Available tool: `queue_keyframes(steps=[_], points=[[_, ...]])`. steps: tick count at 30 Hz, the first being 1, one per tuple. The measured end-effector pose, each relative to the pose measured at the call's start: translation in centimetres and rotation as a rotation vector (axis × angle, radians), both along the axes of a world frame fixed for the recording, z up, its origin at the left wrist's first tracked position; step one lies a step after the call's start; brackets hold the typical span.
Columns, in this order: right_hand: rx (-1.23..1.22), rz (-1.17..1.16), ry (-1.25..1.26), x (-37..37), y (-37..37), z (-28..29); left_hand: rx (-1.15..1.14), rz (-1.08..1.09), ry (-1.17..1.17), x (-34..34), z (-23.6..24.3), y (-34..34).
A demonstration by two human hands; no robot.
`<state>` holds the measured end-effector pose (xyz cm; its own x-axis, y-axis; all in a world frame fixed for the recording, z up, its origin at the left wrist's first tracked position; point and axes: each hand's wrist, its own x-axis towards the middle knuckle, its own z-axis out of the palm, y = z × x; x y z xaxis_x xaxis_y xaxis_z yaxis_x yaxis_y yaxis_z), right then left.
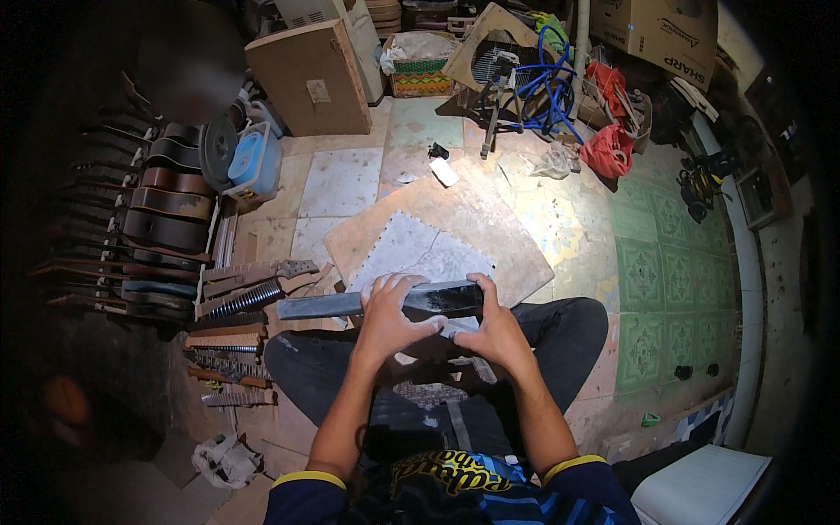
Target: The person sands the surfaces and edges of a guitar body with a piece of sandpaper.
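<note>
Left hand (388,315) has its fingers round the middle of a long grey bar (319,305), right hand (499,328) grips the dark end (459,300). It's up over the crossed legs (573,337), near a flat board (521,254).

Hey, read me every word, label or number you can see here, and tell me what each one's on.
I won't copy out wording or brands, but here is where print shows:
Cardboard box, upper right: dark printed lettering, partly large enough to read.
Dark shirt on the person: curved yellow lettering across the front.
Brown rectangular panel, upper left: a pale label, its print too small to read.
</note>
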<state>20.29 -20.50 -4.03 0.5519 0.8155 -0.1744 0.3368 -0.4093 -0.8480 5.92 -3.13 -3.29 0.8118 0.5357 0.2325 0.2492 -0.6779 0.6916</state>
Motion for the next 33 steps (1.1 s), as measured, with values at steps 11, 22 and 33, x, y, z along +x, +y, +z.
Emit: queue_keyframes(steps=[11, 22, 33], points=[[0.231, -0.121, 0.487, 4.2, -7.0, 2.4, 0.051, -0.209, 0.075, 1.4, -1.3, 1.7], [0.348, -0.477, -0.253, 5.6, -1.1, 2.3, 0.030, -0.073, -0.055, 7.3, -1.1, -2.0], [0.274, -0.210, -0.691, 0.5, 0.3, 3.6, 0.067, 0.000, -0.062, 8.0, -2.6, -2.3]])
